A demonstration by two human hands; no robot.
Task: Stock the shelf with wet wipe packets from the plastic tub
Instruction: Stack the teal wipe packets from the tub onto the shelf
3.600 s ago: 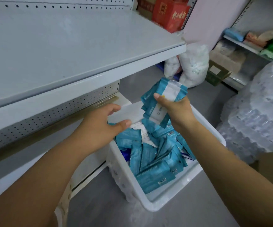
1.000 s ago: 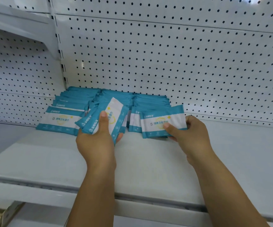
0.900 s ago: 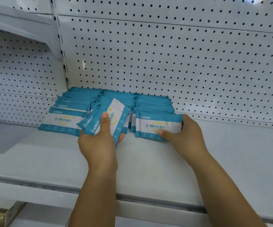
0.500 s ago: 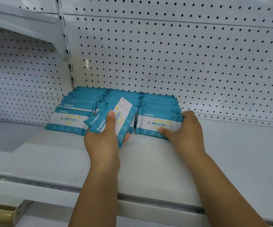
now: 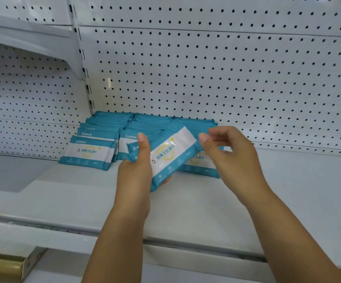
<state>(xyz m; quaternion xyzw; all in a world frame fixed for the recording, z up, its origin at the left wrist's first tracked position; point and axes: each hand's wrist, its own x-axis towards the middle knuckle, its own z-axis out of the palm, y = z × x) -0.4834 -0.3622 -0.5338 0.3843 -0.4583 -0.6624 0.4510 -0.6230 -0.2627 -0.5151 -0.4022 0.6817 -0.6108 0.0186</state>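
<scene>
Holding a tilted fan of wipe packets [image 5: 171,152] in our left hand [image 5: 135,174] just above the shelf [image 5: 186,207], our right hand [image 5: 233,158] set with thumb and curled fingers at the top packet's right end, grip unclear, we risk a loose pull spilling them onto the far rows [image 5: 108,127].

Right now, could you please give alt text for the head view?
A left hand grips a few teal wet wipe packets over a white shelf while the right hand reaches for the top one. Rows of stocked packets sit behind.
</scene>
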